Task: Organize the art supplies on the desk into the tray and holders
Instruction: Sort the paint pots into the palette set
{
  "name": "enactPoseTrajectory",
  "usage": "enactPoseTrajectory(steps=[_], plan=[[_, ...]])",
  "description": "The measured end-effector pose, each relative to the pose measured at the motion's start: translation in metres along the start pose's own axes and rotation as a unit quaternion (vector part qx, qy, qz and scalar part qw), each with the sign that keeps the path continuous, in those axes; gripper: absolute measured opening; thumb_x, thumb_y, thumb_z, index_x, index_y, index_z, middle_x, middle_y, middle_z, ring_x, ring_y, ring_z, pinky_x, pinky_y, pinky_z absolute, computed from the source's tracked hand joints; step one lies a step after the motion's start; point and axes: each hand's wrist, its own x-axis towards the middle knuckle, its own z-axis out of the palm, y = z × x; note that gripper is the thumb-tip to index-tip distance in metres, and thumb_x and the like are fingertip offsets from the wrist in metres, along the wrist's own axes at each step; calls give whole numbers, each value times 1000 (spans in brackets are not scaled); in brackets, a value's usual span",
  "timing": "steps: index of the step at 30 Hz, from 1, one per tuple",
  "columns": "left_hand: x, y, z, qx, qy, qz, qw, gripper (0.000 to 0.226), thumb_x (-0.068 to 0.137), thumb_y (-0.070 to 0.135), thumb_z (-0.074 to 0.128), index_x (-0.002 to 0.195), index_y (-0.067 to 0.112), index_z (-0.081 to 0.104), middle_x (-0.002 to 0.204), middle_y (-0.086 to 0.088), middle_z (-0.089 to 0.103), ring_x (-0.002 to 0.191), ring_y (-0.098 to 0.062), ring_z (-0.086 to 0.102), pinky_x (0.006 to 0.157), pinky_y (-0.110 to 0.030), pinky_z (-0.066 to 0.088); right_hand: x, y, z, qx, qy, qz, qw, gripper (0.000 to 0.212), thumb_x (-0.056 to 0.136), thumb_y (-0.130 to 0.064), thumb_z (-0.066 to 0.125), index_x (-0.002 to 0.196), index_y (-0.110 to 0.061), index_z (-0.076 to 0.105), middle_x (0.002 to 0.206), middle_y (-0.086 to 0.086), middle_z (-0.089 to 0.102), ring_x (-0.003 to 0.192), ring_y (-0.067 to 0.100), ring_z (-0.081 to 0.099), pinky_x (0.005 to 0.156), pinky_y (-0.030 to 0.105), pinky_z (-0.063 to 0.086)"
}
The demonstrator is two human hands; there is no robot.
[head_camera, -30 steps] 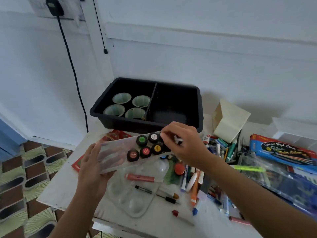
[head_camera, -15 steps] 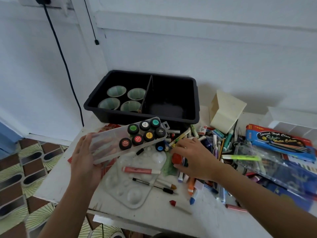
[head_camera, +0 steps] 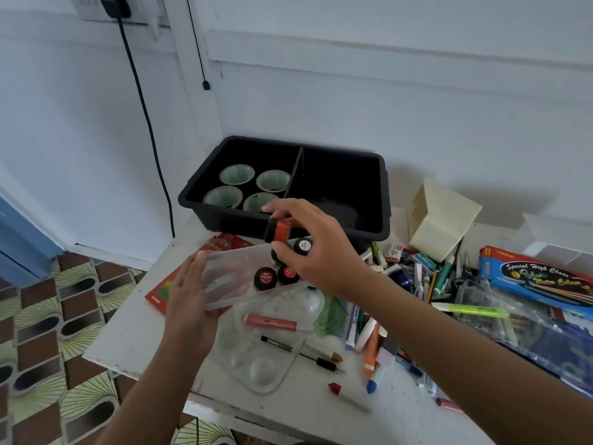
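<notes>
Pinching the orange paint pot [head_camera: 279, 230] sideways in the right hand [head_camera: 321, 258], just above the clear case [head_camera: 234, 268]. Gripping its left end with the left hand [head_camera: 187, 303], aiming its long axis at the right hand.

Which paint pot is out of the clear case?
The orange pot, pinched sideways in the right hand above the clear case. The rest, like the white-capped pot and red-capped pot, sit caps-up inside it.
</notes>
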Motion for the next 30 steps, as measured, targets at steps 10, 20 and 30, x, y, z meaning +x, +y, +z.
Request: enactPoseTrajectory(steps=[10, 20, 30], plan=[[0, -2, -7, -34, 0, -19, 999, 53, 95, 41, 63, 139, 14, 55, 130, -23, 64, 111, -46, 67, 92, -59, 56, 10, 23, 27, -8, -3, -23, 1000, 13, 83, -13, 76, 93, -11, 68, 99, -4, 67, 94, 10, 64, 87, 36, 52], [7, -3, -8, -29, -10, -28, 999, 50, 95, 42, 61, 137, 15, 57, 125, -21, 68, 107, -44, 69, 85, -54, 58, 7, 30, 17, -35, -46, -63, 996, 9, 82, -16, 81, 89, -12, 79, 107, -3, 74, 102, 3, 66, 104, 40, 49], [13, -8, -10, -42, -9, -32, 999, 61, 90, 40, 65, 142, 12, 52, 134, -24, 62, 114, -46, 66, 96, -62, 52, 1, 32, 8, -201, -146, -54, 967, 17, 91, -26, 66, 102, -24, 78, 122, -13, 65, 131, 8, 44, 121, 53, 17]])
